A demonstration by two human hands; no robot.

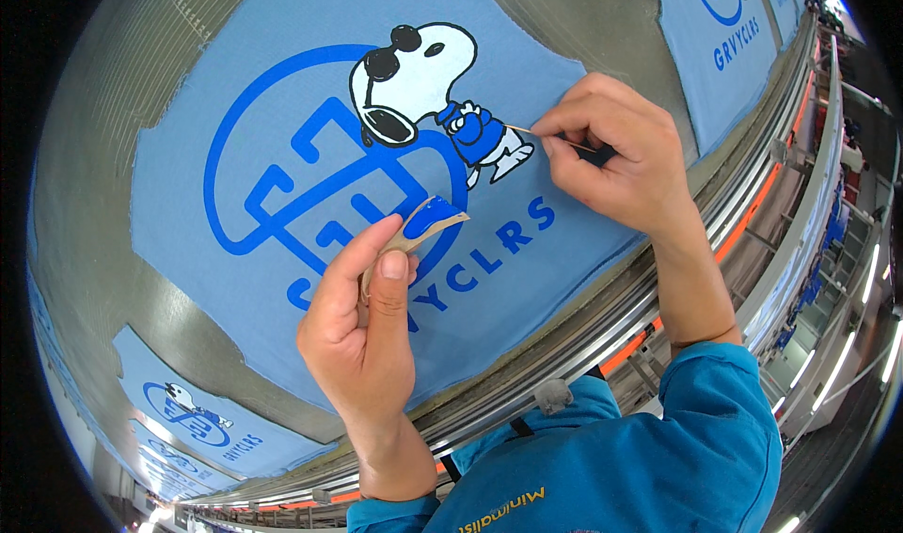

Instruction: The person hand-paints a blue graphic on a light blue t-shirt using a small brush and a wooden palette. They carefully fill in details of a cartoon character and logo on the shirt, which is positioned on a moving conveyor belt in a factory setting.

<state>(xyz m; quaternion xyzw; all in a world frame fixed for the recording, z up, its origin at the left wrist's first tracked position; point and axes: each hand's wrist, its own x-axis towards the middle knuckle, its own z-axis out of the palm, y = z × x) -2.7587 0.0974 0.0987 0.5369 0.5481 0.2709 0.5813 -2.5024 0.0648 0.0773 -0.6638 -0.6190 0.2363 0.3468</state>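
A light blue fabric panel (179,204) lies flat in front of me, printed with dark blue lines, lettering and a black-and-white cartoon dog (442,58). My left hand (362,335), closed, pinches a small curved tan piece with wet-looking blue paint (435,217) on its inner face, held over the lower part of the print. My right hand (621,147), also closed, holds a thin pointed stick (520,129) between thumb and fingers. The stick's tip is at the dog's blue shirt; whether it touches the fabric I cannot tell.
The panel lies on a long grey table (103,128). A similar printed panel (696,72) lies at the upper right, another (282,448) at the lower left. Metal rails with an orange strip (738,222) run along the near edge, where a grey lump (553,397) sits.
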